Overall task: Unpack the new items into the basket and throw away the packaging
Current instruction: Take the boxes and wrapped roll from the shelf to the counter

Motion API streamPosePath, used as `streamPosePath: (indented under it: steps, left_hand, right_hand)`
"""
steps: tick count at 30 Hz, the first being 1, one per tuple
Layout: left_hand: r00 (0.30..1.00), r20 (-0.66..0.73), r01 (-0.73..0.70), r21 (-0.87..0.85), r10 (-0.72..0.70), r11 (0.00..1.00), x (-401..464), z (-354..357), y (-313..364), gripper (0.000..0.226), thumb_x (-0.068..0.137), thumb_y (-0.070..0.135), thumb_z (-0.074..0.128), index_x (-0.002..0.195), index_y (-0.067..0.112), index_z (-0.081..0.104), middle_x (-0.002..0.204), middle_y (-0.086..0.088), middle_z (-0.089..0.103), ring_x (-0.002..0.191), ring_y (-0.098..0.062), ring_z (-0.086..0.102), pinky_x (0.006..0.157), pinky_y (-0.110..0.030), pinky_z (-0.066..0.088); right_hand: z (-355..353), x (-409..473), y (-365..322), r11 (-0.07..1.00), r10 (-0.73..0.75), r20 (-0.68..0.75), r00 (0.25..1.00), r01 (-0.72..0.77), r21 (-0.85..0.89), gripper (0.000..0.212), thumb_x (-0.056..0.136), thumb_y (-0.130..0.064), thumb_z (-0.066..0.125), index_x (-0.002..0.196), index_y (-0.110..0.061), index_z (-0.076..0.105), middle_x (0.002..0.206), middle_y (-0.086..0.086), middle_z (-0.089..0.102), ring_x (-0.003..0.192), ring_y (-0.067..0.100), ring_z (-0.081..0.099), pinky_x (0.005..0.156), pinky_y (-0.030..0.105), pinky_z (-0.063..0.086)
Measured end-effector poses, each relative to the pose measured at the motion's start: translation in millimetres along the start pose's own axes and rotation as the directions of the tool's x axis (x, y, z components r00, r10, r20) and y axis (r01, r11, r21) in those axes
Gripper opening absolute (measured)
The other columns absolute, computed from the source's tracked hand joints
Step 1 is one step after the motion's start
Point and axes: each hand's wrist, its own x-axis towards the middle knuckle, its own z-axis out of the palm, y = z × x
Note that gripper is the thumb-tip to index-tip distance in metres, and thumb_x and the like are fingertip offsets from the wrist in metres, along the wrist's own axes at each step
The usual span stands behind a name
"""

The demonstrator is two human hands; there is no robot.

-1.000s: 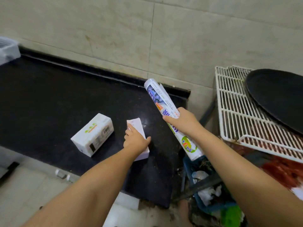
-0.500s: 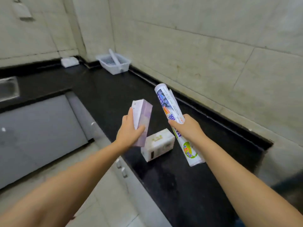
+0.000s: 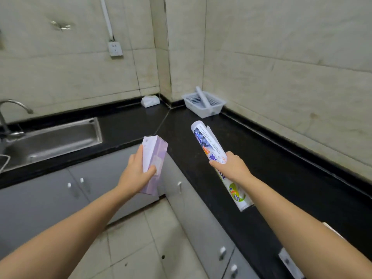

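Note:
My left hand [image 3: 135,174] grips a pale purple box [image 3: 154,162], held upright over the cabinet fronts. My right hand [image 3: 231,168] holds a long printed roll in its wrapper [image 3: 211,150], tilted with its top end toward the far corner, above the black counter [image 3: 271,168]. A white plastic basket [image 3: 203,103] stands at the far corner of the counter against the wall, with a white roll [image 3: 202,96] leaning in it. The basket is well beyond both hands.
A steel sink [image 3: 52,137] with a tap [image 3: 12,109] lies at the left. A small white pack [image 3: 150,101] rests on the counter by the corner. Grey cabinet doors [image 3: 201,218] run below the counter; tiled floor [image 3: 136,238] is underfoot. A wall socket [image 3: 115,49] is above.
My left hand picked the purple box up off the counter. My view swung left from the bin and wire rack to the corner basket and sink; the white box dropped out of view.

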Motion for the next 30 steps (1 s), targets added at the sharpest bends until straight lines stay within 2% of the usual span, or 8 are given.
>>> streamPosePath:
  steps: [3, 9, 12, 15, 18, 20, 25, 30]
  left_hand:
    - [1.000, 0.010, -0.003, 0.019, 0.003, 1.000, 41, -17, -28, 0.073, 0.071, 0.037, 0.044, 0.140, 0.033, 0.018, 0.115, -0.009, 0.048, 0.093, -0.025, 0.046, 0.079, -0.040, 0.045]
    - [0.992, 0.126, -0.031, 0.059, 0.023, 0.998, 134, 22, -54, 0.069, 0.082, 0.032, 0.050, 0.141, 0.029, 0.015, 0.122, -0.013, 0.044, 0.101, -0.031, 0.050, 0.083, -0.048, 0.051]
    - [0.982, 0.180, -0.074, 0.071, 0.060, 0.995, 193, 52, -62, 0.073, 0.083, 0.033, 0.050, 0.144, 0.031, 0.009, 0.129, -0.010, 0.040, 0.104, -0.027, 0.050, 0.082, -0.041, 0.050]
    - [0.973, 0.224, -0.082, 0.090, 0.060, 0.993, 246, 75, -70, 0.075, 0.081, 0.040, 0.048, 0.143, 0.035, 0.006, 0.128, -0.008, 0.037, 0.095, -0.022, 0.051, 0.074, -0.032, 0.044]
    - [0.950, 0.297, -0.136, 0.118, 0.096, 0.984, 294, 91, -78, 0.070, 0.078, 0.044, 0.046, 0.137, 0.042, 0.008, 0.122, -0.006, 0.040, 0.085, -0.018, 0.052, 0.065, -0.027, 0.043]
    - [0.934, 0.347, -0.138, 0.150, 0.079, 0.979, 324, 101, -84, 0.073, 0.077, 0.046, 0.046, 0.138, 0.040, 0.007, 0.123, -0.006, 0.040, 0.082, -0.017, 0.053, 0.061, -0.026, 0.042]
    - [0.893, 0.443, -0.183, 0.199, 0.078, 0.963, 394, 132, -92, 0.080, 0.082, 0.042, 0.049, 0.145, 0.032, 0.001, 0.134, -0.008, 0.035, 0.088, -0.022, 0.053, 0.071, -0.034, 0.046]
    - [0.791, 0.589, -0.326, 0.175, 0.166, 0.929, 454, 172, -99, 0.082, 0.082, 0.041, 0.050, 0.146, 0.031, 0.000, 0.131, -0.007, 0.036, 0.087, -0.019, 0.053, 0.067, -0.032, 0.046]
  right_hand:
    - [25, 33, -23, 1.000, 0.028, 0.009, 1.000, -0.028, -0.005, 0.056, 0.077, -0.052, 0.062, 0.112, -0.010, 0.049, 0.110, 0.011, 0.059, 0.089, 0.024, 0.063, 0.076, 0.038, 0.055]
    - [48, 113, -29, 0.994, 0.083, -0.001, 0.997, -0.082, -0.073, 0.056, 0.077, -0.052, 0.062, 0.112, -0.011, 0.048, 0.108, 0.010, 0.060, 0.085, 0.023, 0.063, 0.069, 0.034, 0.054]
    - [52, 168, -20, 0.988, 0.122, -0.033, 0.992, -0.125, -0.093, 0.056, 0.077, -0.053, 0.062, 0.111, -0.011, 0.048, 0.107, 0.010, 0.060, 0.083, 0.022, 0.063, 0.065, 0.032, 0.051]
    - [54, 226, -16, 0.980, 0.166, -0.042, 0.985, -0.169, -0.102, 0.056, 0.077, -0.054, 0.061, 0.110, -0.011, 0.049, 0.108, 0.011, 0.060, 0.081, 0.023, 0.062, 0.064, 0.031, 0.049]
    - [59, 273, -17, 0.970, 0.215, -0.039, 0.976, -0.218, -0.104, 0.059, 0.077, -0.054, 0.061, 0.112, -0.008, 0.049, 0.112, 0.014, 0.058, 0.087, 0.027, 0.060, 0.067, 0.032, 0.047]
    - [64, 295, -16, 0.966, 0.244, -0.022, 0.970, -0.245, -0.088, 0.059, 0.077, -0.054, 0.062, 0.112, -0.008, 0.049, 0.112, 0.014, 0.058, 0.089, 0.028, 0.061, 0.069, 0.033, 0.048]
    - [71, 335, -7, 0.937, 0.334, -0.028, 0.942, -0.335, -0.102, 0.059, 0.078, -0.054, 0.061, 0.113, -0.007, 0.048, 0.112, 0.014, 0.059, 0.092, 0.029, 0.063, 0.077, 0.039, 0.053]
    - [84, 365, 4, 0.881, 0.460, -0.080, 0.885, -0.465, -0.086, 0.059, 0.078, -0.054, 0.061, 0.112, -0.008, 0.047, 0.111, 0.014, 0.058, 0.089, 0.029, 0.064, 0.075, 0.039, 0.054]
